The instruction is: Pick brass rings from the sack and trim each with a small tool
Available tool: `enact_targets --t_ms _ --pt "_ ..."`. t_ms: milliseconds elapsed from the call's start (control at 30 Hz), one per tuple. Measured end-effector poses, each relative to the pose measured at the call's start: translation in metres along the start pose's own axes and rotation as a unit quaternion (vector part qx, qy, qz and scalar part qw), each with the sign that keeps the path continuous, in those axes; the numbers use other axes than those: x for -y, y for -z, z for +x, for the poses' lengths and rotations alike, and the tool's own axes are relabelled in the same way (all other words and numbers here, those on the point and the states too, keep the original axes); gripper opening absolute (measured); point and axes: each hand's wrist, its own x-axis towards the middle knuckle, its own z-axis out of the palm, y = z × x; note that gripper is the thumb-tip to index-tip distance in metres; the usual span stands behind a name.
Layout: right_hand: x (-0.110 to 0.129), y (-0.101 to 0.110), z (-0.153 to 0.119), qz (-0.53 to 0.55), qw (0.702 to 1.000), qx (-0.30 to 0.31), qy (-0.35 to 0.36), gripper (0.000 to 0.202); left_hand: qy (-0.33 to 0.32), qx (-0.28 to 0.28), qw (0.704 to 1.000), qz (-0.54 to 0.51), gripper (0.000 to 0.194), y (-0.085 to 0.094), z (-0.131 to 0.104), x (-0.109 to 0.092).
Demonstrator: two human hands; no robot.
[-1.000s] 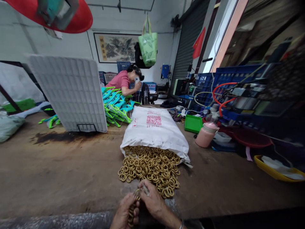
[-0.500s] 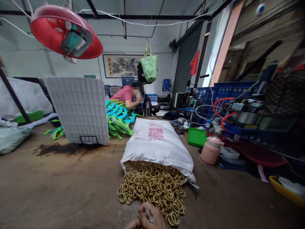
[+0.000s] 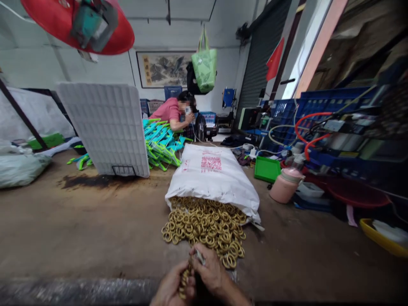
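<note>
In the head view, a heap of brass-coloured rings (image 3: 204,225) spills from the open mouth of a white woven sack (image 3: 219,182) with red print. At the table's near side, my left hand (image 3: 170,284) is closed round a short row of the same rings (image 3: 183,281), held side by side. Close against it, my right hand (image 3: 210,267) pinches at the upper end of that row. A small pale, shiny object (image 3: 200,256) sticks out between the right hand's fingers; its kind is unclear. The right fingertips touch the front of the heap or lie just before it.
A white ribbed panel (image 3: 105,127) stands left, near green and blue hangers (image 3: 162,144). On the right are a green tray (image 3: 267,169), a pink jug (image 3: 285,187) and a yellow tray (image 3: 382,240). A red lamp shade (image 3: 47,21) hangs above. Another person (image 3: 170,111) bends over beyond.
The view has tilted down, so everything sits higher and the table's near edge shows. Both hands and the ring row in my left hand are now more fully visible.
</note>
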Motion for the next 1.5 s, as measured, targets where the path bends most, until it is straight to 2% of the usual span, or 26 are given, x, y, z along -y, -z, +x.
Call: enact_targets --t_ms 67,167,233,500,867,1067,1233,1367,1500 --pt "0.005 0.001 -0.003 -0.006 1.0 -0.007 0.005 0.02 0.02 -0.021 0.999 -0.017 0.018 -0.006 -0.008 0.0" --pt "0.009 0.002 -0.006 0.014 1.0 0.0 -0.006 0.018 0.0 0.008 1.0 -0.006 0.014 -0.01 -0.017 -0.003" --pt "0.01 0.001 -0.006 0.02 1.0 0.003 -0.004 0.018 0.011 0.008 1.0 -0.012 0.01 -0.009 -0.021 -0.004" --pt "0.011 -0.004 -0.006 0.006 1.0 0.001 0.008 0.024 0.018 0.016 1.0 -0.011 0.009 -0.001 -0.025 -0.003" --pt "0.005 -0.007 -0.01 0.012 1.0 -0.021 0.007 0.028 -0.007 0.028 1.0 0.003 0.01 -0.007 -0.031 -0.005" --pt "0.001 -0.006 -0.007 0.045 0.998 -0.026 -0.046 0.031 -0.021 0.028 0.999 0.024 0.004 -0.007 -0.033 -0.004" --pt "-0.003 -0.004 -0.013 -0.103 0.994 -0.041 0.009 0.025 -0.057 0.028 0.997 0.034 0.007 -0.005 -0.031 -0.005" --pt "-0.007 -0.007 -0.02 -0.244 0.968 0.0 0.058 0.015 -0.078 0.046 0.995 0.041 0.009 -0.004 -0.03 -0.005" --pt "-0.01 -0.009 -0.022 -0.302 0.95 0.021 0.073 0.02 -0.077 0.045 0.995 0.037 0.012 -0.003 -0.03 -0.003"
